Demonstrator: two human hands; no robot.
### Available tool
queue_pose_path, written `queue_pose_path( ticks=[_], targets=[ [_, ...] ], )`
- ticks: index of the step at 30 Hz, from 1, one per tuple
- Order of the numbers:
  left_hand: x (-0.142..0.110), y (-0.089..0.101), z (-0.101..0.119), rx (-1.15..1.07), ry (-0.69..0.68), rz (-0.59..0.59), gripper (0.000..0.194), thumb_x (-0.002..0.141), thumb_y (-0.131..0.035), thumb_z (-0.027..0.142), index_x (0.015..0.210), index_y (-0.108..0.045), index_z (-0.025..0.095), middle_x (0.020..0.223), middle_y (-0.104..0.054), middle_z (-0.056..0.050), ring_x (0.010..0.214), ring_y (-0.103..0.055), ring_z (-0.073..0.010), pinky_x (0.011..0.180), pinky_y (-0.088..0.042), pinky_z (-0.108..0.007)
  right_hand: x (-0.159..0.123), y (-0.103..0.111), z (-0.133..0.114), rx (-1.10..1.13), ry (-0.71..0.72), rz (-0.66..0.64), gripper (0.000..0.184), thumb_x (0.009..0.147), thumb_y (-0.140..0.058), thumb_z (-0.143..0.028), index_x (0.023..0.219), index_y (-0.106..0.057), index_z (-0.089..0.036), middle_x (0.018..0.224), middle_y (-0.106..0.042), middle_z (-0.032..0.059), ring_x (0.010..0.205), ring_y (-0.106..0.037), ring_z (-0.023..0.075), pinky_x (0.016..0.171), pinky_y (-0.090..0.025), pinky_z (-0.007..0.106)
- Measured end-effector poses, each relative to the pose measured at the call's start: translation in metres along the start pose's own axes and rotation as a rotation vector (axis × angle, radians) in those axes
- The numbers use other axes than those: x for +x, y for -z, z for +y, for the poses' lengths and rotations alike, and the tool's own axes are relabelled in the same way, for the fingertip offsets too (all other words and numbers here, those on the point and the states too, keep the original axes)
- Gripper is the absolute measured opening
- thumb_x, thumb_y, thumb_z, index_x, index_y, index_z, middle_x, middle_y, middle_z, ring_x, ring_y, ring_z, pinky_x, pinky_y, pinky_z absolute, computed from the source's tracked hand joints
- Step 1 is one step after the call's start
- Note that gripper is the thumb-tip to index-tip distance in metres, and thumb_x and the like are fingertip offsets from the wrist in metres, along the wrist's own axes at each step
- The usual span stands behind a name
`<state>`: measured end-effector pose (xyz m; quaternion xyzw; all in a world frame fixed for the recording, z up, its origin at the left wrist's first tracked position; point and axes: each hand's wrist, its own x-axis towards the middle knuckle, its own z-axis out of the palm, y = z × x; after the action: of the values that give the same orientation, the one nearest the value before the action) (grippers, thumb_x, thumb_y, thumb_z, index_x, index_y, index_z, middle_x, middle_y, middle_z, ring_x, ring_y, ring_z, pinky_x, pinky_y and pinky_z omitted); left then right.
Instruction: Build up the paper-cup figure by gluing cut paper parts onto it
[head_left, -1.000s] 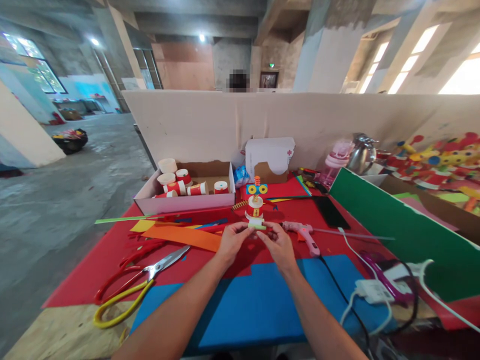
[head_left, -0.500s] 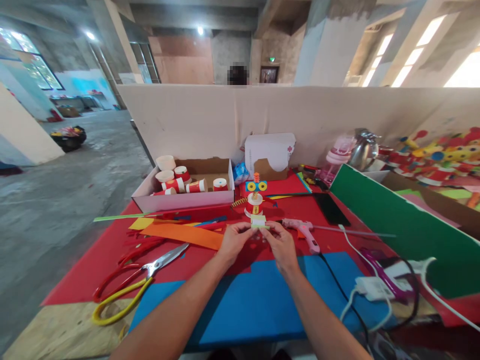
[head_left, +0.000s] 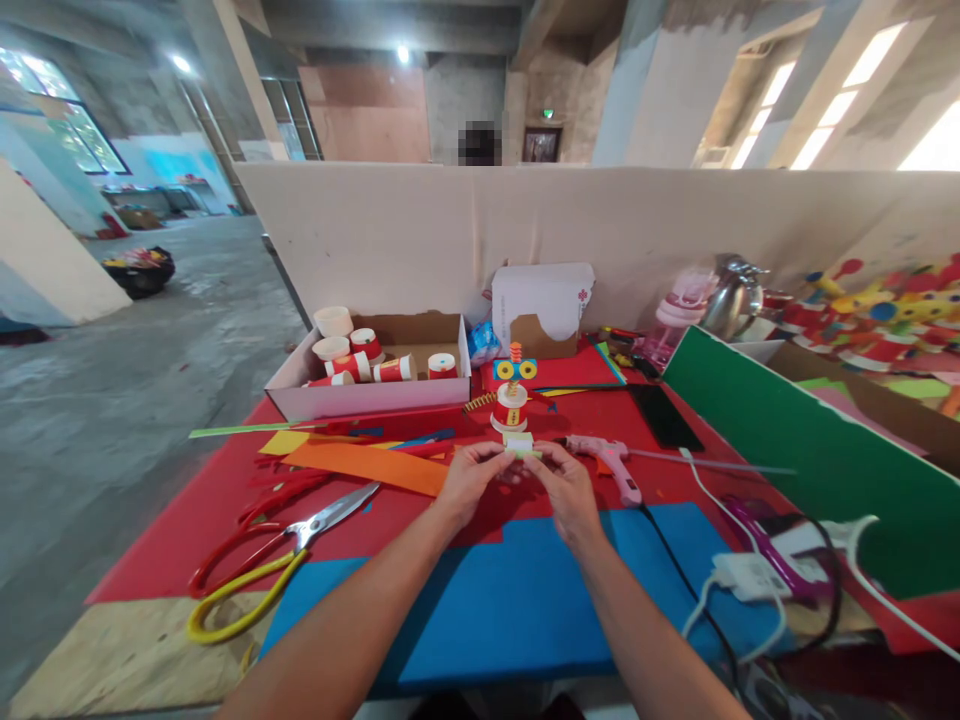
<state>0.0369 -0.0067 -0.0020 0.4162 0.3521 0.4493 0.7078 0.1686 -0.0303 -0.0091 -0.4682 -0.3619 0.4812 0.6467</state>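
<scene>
the glue gun (head_left: 615, 462) is pink, the tabletop sheet (head_left: 442, 620) blue.

Clear passage noted over the blue sheet (head_left: 465, 610) at the table's (head_left: 169, 540) near edge, between my forearms. Left of my left hand (head_left: 471, 482), low travel is obstructed by the orange strip (head_left: 367, 468) and scissors (head_left: 304, 535). Right of my right hand (head_left: 564, 488), the glue gun (head_left: 619, 468) and its cord (head_left: 679, 560) obstruct. Directly ahead, the upright cup figure (head_left: 512, 412) blocks; bare red surface lies between it and the phone (head_left: 666, 417).
</scene>
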Motion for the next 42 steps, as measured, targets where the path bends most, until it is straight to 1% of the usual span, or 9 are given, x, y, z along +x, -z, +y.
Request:
queue_pose_path(
  ticks=[8,14,19,22,27,29,34,38,42],
  targets=[
    [-0.001,-0.001,0.001,-0.012,0.015,0.002,0.039,0.055,-0.081,0.044,0.071,-0.069,0.011,0.062,-0.068,-0.005,0.055,-0.061,-0.0138,0.053,-0.048,-0.024,0.000,0.002,-0.001,0.029,-0.040,-0.004,0.033,0.049,-0.084,-0.040,0.070,-0.069,-0.020,0.075,-0.065,0.0002,0.064,-0.056,0.0140,0.067,-0.049,0.029],
    [0.001,0.002,0.006,0.103,-0.070,-0.020,0.041,0.056,-0.079,0.049,0.071,-0.069,0.012,0.061,-0.067,-0.003,0.053,-0.059,-0.0120,0.055,-0.047,-0.025,0.002,0.004,-0.001,0.050,-0.022,0.007,0.034,0.049,-0.084,-0.042,0.070,-0.069,-0.020,0.075,-0.064,0.0004,0.065,-0.055,0.0139,0.067,-0.049,0.029],
    [0.010,0.018,0.012,0.080,-0.142,0.178,0.044,0.063,-0.071,0.056,0.070,-0.059,0.014,0.055,-0.060,0.001,0.042,-0.047,-0.0059,0.041,-0.036,-0.018,0.000,0.005,-0.004,-0.008,0.085,0.002,0.031,0.054,-0.082,-0.044,0.069,-0.069,-0.021,0.089,-0.060,0.0030,0.075,-0.057,0.0171,0.066,-0.052,0.030],
    [0.011,0.023,0.015,0.191,0.005,0.223,0.049,0.068,-0.063,0.063,0.064,-0.051,0.016,0.054,-0.061,-0.001,0.037,-0.046,-0.0063,0.034,-0.029,-0.017,-0.003,0.005,-0.006,-0.078,0.177,-0.061,0.025,0.060,-0.078,-0.043,0.069,-0.069,-0.021,0.092,-0.059,0.0049,0.084,-0.058,0.0194,0.071,-0.052,0.031],
    [0.005,0.018,0.017,0.268,0.286,0.010,0.063,0.069,-0.049,0.076,0.066,-0.057,0.013,0.059,-0.066,-0.008,0.034,-0.049,-0.0095,0.030,-0.024,-0.019,-0.008,0.004,-0.009,-0.130,0.282,-0.124,0.019,0.067,-0.074,-0.040,0.070,-0.068,-0.022,0.093,-0.060,0.0062,0.088,-0.058,0.0200,0.078,-0.050,0.033],
    [0.004,0.015,0.014,0.180,0.242,-0.011,0.061,0.063,-0.058,0.074,0.069,-0.060,0.013,0.055,-0.063,-0.005,0.036,-0.050,-0.0097,0.032,-0.027,-0.019,-0.009,0.004,-0.010,-0.150,0.277,-0.160,0.018,0.068,-0.073,-0.039,0.070,-0.068,-0.022,0.094,-0.060,0.0066,0.089,-0.058,0.0205,0.079,-0.049,0.033],
    [0.009,0.015,0.009,0.012,-0.067,0.147,0.039,0.054,-0.080,0.047,0.067,-0.063,0.014,0.054,-0.059,0.002,0.045,-0.048,-0.0067,0.045,-0.037,-0.020,-0.009,0.003,-0.010,-0.268,0.248,-0.224,0.018,0.067,-0.073,-0.040,0.067,-0.069,-0.023,0.094,-0.059,0.0065,0.091,-0.058,0.0215,0.083,-0.048,0.034],
    [0.011,0.018,0.012,0.161,-0.224,0.192,0.027,0.058,-0.077,0.037,0.065,-0.066,0.014,0.061,-0.063,0.001,0.056,-0.052,-0.0100,0.055,-0.042,-0.022,-0.006,0.006,-0.005,-0.374,0.266,-0.153,0.016,0.067,-0.072,-0.039,0.067,-0.070,-0.023,0.095,-0.059,0.0066,0.093,-0.057,0.0223,0.085,-0.047,0.035],
    [0.009,0.015,0.012,0.365,-0.365,0.172,0.016,0.064,-0.070,0.032,0.065,-0.068,0.016,0.067,-0.066,0.000,0.065,-0.056,-0.0134,0.064,-0.044,-0.024,-0.003,0.008,0.000,-0.315,0.182,-0.089,0.019,0.064,-0.073,-0.040,0.067,-0.069,-0.022,0.098,-0.063,0.0076,0.091,-0.059,0.0233,0.082,-0.048,0.035]
  ],
)
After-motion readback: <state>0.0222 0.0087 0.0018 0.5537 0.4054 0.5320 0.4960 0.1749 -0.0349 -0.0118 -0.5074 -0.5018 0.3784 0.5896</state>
